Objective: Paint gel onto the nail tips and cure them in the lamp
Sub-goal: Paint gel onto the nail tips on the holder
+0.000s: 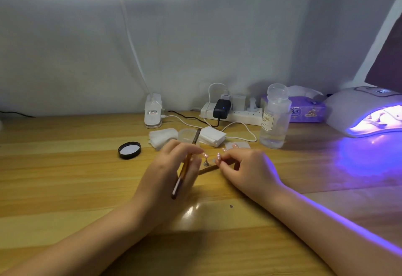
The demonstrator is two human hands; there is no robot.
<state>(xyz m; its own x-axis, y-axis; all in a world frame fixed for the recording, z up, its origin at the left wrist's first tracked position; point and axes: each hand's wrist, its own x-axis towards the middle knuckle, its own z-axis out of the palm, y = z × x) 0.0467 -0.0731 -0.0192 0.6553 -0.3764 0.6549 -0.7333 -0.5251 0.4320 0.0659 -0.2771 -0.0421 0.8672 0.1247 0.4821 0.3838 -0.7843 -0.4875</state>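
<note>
My left hand (pixel 171 173) holds a thin yellow-handled brush (pixel 182 175) between its fingers, the dark end pointing back toward me. Just right of its fingertips a small pink nail tip (pixel 205 156) stands on a little metal stand (pixel 206 163). My right hand (pixel 243 167) has its fingers curled round a brown stick (pixel 207 170) that lies on the wooden desk (pixel 65 177) and points left. The curing lamp (pixel 367 112) sits at the far right, glowing violet, with something pale inside that I cannot make out.
A black jar lid (pixel 129 150) lies left of my hands. Behind them are cotton pads (pixel 162 137), a clear small jar (pixel 188 134), a white box (pixel 212 136), a pump bottle (pixel 275 117), a power strip (pixel 232 112), a tissue pack (pixel 306 108) and a desk-lamp clamp (pixel 153 110).
</note>
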